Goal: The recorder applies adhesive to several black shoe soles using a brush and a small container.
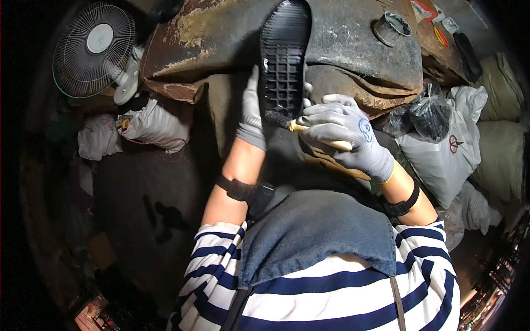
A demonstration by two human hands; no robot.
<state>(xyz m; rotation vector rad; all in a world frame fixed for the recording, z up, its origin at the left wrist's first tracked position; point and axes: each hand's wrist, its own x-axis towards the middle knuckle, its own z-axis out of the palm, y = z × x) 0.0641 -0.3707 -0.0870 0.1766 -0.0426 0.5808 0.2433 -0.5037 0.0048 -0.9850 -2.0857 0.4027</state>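
Note:
A black shoe sole (pixel 284 60) is held upright in front of me, its inner face toward me with a grid of hollows over the lower half, shiny as if wet. My left hand (pixel 253 107), in a grey glove, wraps it from behind along the left side; fingertips show past its right edge. My right hand (pixel 342 129), also gloved, closes around the yellow handle of a small brush (pixel 280 119). The brush's dark bristles touch the sole's lower end. Most of the left fingers are hidden behind the sole.
A worn, stained workbench cover (pixel 353 38) lies beyond my hands, with a dirty open can (pixel 392 28) on it. A fan (pixel 96 47) stands far left. White sacks (pixel 157 127) and a knotted black bag (pixel 433 113) sit at the sides. Scissors (pixel 422 10) lie far right.

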